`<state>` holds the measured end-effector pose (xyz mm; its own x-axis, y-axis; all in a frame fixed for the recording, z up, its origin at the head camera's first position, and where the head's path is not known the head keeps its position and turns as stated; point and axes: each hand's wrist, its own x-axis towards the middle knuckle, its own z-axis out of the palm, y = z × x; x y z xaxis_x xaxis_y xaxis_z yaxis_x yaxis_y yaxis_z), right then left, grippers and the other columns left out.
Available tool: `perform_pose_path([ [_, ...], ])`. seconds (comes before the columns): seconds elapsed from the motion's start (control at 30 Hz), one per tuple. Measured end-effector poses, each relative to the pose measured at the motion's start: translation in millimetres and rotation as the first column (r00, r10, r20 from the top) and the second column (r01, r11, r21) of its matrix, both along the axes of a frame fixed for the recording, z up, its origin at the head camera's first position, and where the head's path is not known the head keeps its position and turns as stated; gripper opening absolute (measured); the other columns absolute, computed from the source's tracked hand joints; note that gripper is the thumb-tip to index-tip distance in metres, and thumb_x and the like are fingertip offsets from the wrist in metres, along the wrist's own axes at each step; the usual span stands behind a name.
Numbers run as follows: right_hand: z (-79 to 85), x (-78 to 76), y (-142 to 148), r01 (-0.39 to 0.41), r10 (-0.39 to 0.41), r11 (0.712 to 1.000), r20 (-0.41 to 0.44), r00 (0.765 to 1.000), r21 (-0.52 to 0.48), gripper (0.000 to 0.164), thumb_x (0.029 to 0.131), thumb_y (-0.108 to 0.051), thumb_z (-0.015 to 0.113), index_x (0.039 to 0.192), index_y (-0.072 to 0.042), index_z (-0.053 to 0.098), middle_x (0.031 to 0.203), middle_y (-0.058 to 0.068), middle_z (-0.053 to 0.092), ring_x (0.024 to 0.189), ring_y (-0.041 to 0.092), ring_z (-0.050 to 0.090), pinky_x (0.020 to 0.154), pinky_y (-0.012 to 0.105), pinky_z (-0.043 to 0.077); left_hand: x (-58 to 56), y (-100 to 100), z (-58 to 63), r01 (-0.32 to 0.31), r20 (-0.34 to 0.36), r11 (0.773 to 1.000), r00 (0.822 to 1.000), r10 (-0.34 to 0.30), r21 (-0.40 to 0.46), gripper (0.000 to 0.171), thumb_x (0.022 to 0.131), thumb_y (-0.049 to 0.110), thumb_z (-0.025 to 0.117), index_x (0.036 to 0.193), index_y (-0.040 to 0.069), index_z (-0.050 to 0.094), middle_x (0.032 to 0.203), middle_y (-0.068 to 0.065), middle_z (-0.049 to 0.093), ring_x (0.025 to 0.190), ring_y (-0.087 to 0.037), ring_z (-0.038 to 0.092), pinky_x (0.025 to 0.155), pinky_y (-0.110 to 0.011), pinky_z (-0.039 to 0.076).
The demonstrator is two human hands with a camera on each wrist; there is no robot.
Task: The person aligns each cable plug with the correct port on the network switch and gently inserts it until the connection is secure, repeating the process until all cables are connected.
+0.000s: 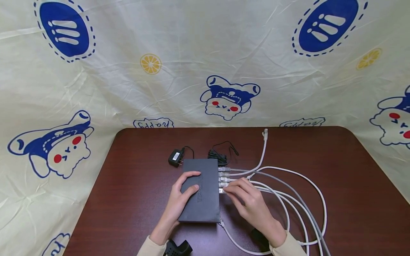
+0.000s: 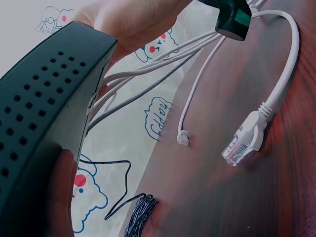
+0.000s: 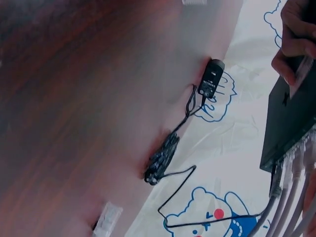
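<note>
My left hand (image 1: 177,202) grips a dark network switch (image 1: 208,209) by its left side, with thumb and index finger on the top face. Several Ethernet cables are plugged into the right side of the switch. There my right hand (image 1: 251,204) pinches a white Ethernet plug (image 1: 221,191) at the port row, below the other plugs; its fingertips partly hide how far it sits in. The left wrist view shows the perforated casing of the switch (image 2: 34,108) and a loose white plug (image 2: 244,138). From the right wrist, cables run out of the switch (image 3: 279,133).
Behind the switch lie a black power adapter (image 1: 176,157) and its bundled black cord (image 1: 217,157). One white cable's free plug (image 1: 265,134) points toward the table's back edge. White and grey cables loop across the right side. Another white cable (image 1: 232,240) curves near the front.
</note>
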<state>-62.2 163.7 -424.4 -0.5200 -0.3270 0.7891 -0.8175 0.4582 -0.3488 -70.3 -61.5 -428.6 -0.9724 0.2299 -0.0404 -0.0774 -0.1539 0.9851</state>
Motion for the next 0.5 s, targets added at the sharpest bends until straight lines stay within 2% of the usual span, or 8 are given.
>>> perform_pose_path([
  [0.3, -3.7, 2.2, -9.9, 0.022, -0.027, 0.999, -0.093, 0.995, -0.049, 0.023, 0.098, -0.012, 0.053, 0.088, 0.000, 0.069, 0.087, 0.007, 0.063, 0.075, 0.020, 0.057, 0.068, 0.025, 0.046, 2.9, -1.9, 1.1, 0.011, 0.009, 0.999, 1.000, -0.011, -0.047, 0.031, 0.094, 0.014, 0.059, 0.125, 0.018, 0.059, 0.125, -0.009, 0.050, 0.085, -0.025, 0.056, 0.071, -0.035, 0.048],
  [0.5, -5.3, 3.0, -13.3, 0.046, -0.051, 0.998, -0.104, 0.993, -0.050, 0.024, 0.099, -0.012, 0.052, 0.086, -0.001, 0.069, 0.085, 0.006, 0.063, 0.073, 0.019, 0.057, 0.067, 0.026, 0.046, 4.3, -2.5, 0.3, 0.020, 0.009, 0.998, 1.000, -0.020, -0.064, 0.031, 0.094, 0.015, 0.059, 0.125, 0.018, 0.059, 0.125, -0.009, 0.050, 0.084, -0.025, 0.057, 0.071, -0.035, 0.048],
])
